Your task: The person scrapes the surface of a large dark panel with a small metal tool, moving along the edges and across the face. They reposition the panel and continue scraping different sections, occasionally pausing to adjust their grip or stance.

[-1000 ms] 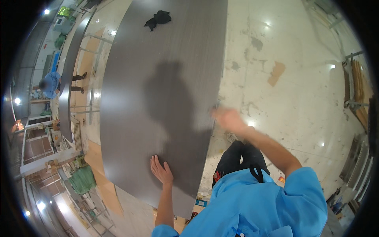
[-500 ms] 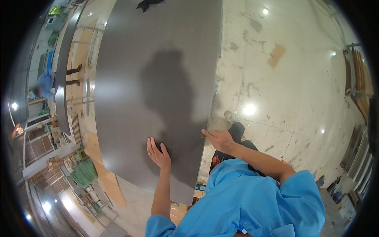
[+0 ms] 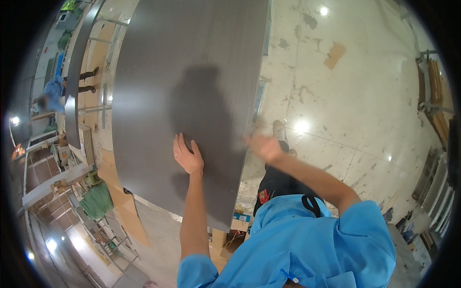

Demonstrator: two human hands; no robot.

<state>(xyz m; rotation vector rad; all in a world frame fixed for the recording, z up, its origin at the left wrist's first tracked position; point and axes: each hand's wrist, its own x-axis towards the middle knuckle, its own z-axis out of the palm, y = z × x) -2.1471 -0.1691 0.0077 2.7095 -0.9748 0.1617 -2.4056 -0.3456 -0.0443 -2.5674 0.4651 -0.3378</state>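
Note:
A large dark grey-brown panel [image 3: 149, 96] with a smooth, faintly grained face stretches away in front of me, my shadow falling across it. On its near part my left hand [image 3: 188, 154] lies flat, fingers stretched forward and a little apart, holding nothing. At the panel's right edge is my right hand [image 3: 265, 148], its thumb and fingers smeared by motion. Whether they grip the edge or something small cannot be made out.
Left of my panel, a person [image 3: 52, 93] in blue stands at another long dark panel [image 3: 72, 98]. A brown board [image 3: 126, 211] and a green cloth [image 3: 96, 200] are near left. Cardboard boxes [image 3: 219, 238] sit below the near end. Pale floor [image 3: 336, 105] runs along the right.
Both my hands have moved forward along the panel, the left still flat, the right now blurred at the edge. The black item at the far end has left the view.

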